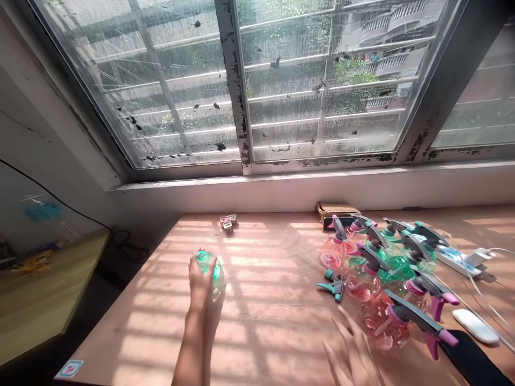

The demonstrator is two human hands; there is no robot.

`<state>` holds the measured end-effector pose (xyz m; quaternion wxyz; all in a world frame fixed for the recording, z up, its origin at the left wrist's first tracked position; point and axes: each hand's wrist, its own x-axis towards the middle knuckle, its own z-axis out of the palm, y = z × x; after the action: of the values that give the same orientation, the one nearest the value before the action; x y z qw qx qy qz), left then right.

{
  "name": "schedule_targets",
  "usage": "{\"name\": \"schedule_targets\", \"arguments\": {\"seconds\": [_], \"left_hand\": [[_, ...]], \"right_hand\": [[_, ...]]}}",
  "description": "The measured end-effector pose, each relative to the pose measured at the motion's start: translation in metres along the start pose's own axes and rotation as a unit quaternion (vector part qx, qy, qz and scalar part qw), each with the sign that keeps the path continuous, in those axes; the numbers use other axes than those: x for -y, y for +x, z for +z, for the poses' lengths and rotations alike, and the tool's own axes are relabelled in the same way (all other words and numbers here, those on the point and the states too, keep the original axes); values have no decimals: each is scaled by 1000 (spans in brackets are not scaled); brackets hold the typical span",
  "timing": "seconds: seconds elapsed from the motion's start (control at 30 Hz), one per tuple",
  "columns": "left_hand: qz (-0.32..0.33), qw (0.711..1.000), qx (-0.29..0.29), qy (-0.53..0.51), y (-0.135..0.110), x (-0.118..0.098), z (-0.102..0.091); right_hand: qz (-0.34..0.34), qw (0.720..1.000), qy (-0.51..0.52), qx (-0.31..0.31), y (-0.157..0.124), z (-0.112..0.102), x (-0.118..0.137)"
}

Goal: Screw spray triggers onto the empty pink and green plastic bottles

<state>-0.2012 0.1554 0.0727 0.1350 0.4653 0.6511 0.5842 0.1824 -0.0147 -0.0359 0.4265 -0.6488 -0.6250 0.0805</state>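
My left hand (201, 281) is wrapped round a clear green spray bottle (206, 261), which has no spray head on it and its neck tipped up and away. Over the table's front right part, my right hand (352, 351) has its fingers apart and holds nothing; it is slightly blurred. Just beyond its fingertips lies a loose spray head (333, 286), teal and grey. To the right of that hand stands a red spray bottle (380, 327) with a pink and grey head. Several more red and green spray bottles (364, 281) are crowded behind it.
Small dark boxes (228, 222) sit near the back edge of the wooden table (257, 321). A worn cardboard box (338, 210) stands behind the bottles. At the right are a power strip (458, 261) with white cables, a white mouse (475, 325) and a black phone-like slab (477, 356).
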Motion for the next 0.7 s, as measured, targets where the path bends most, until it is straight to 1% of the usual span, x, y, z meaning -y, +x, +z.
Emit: {"name": "schedule_targets", "arguments": {"seconds": [0.03, 0.13, 0.23, 0.3, 0.37, 0.4, 0.47, 0.53, 0.57, 0.63, 0.7], "left_hand": [[-3, 1000, 5, -8, -12, 0, 2], [-25, 999, 27, -28, -54, -2, 5], [-54, 995, 68, -47, -95, -2, 5], [-78, 990, 106, -59, -117, 1, 4], [-95, 985, 132, -65, -133, 6, 2], [-100, 983, 140, -66, -140, 8, 1], [-107, 981, 149, -67, -152, 10, -3], [-113, 979, 154, -66, -163, 10, -8], [-116, 979, 156, -65, -168, 9, -10], [-121, 978, 157, -64, -177, 6, -14], [-124, 978, 157, -64, -184, 4, -18]], "right_hand": [[-9, 999, -15, 34, 11, 7, 4], [-12, 994, -62, 89, 43, 20, 11], [-1, 977, -172, 129, 62, 34, 14], [10, 958, -252, 139, 59, 44, 17], [4, 940, -301, 163, 44, 52, 21], [-6, 935, -307, 176, 34, 54, 23], [-35, 938, -285, 191, 14, 53, 25], [-57, 952, -244, 176, 3, 46, 25], [-61, 960, -224, 159, 3, 42, 23], [-51, 972, -195, 120, 14, 36, 18], [-28, 978, -183, 96, 34, 33, 12]]}}
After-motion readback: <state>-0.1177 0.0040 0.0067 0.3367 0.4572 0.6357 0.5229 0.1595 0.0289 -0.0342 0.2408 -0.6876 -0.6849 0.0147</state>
